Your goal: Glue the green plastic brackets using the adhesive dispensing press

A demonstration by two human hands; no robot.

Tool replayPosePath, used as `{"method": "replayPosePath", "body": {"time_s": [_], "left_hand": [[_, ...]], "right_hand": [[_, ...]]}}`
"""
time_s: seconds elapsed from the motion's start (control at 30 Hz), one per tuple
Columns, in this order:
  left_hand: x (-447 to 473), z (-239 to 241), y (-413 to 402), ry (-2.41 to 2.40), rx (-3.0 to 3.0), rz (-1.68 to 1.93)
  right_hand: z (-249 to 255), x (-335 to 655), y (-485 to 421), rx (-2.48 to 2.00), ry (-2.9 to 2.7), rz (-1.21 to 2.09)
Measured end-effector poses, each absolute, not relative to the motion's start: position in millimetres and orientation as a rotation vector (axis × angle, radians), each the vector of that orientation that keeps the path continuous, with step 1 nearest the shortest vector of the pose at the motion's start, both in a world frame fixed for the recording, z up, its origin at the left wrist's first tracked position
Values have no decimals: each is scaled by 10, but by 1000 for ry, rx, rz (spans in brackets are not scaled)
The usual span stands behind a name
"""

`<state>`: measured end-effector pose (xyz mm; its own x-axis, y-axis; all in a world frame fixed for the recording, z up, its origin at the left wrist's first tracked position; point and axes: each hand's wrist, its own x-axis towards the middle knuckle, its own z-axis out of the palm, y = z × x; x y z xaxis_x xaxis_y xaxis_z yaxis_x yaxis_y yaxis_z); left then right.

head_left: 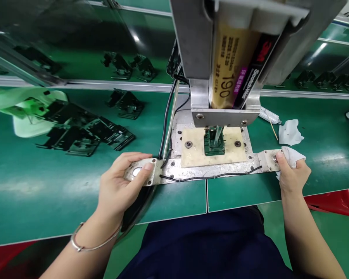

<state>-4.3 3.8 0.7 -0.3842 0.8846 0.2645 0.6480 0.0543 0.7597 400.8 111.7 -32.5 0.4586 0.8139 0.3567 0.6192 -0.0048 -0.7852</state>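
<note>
My left hand (pixel 119 180) is wrapped round the left metal push-button block (pixel 156 176), its thumb lying beside the round button. At the other end of the metal base, my right hand (pixel 293 174) grips the right push-button block (pixel 270 159), thumb over its button. A crumpled white tissue (pixel 292 154) is also tucked in the right hand. Between the hands, a dark green plastic part (pixel 214 145) sits on a cream fixture plate (pixel 192 155). A clear nozzle (pixel 218 135) reaches down into that part from a press head holding an adhesive cartridge (pixel 232 73).
Several dark plastic parts (pixel 84 131) lie at the left near a pale green tray (pixel 26 126). Another part (pixel 125 104) stands behind them. At the right are a white tube (pixel 269 115), a thin stick (pixel 272 130) and a white tissue (pixel 290 131). Cables (pixel 167 116) run left of the base.
</note>
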Motion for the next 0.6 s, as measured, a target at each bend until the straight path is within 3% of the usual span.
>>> {"method": "replayPosePath", "body": {"time_s": [0.2, 0.37, 0.6], "left_hand": [[77, 364, 87, 2292, 1748, 1035], [349, 630, 519, 1878, 1918, 896], [627, 506, 1071, 1544, 1679, 658]], "right_hand": [[-313, 3979, 1101, -1717, -1218, 282], [-294, 3962, 1086, -1727, -1203, 291], [-303, 3955, 1082, -1728, -1220, 314]]}}
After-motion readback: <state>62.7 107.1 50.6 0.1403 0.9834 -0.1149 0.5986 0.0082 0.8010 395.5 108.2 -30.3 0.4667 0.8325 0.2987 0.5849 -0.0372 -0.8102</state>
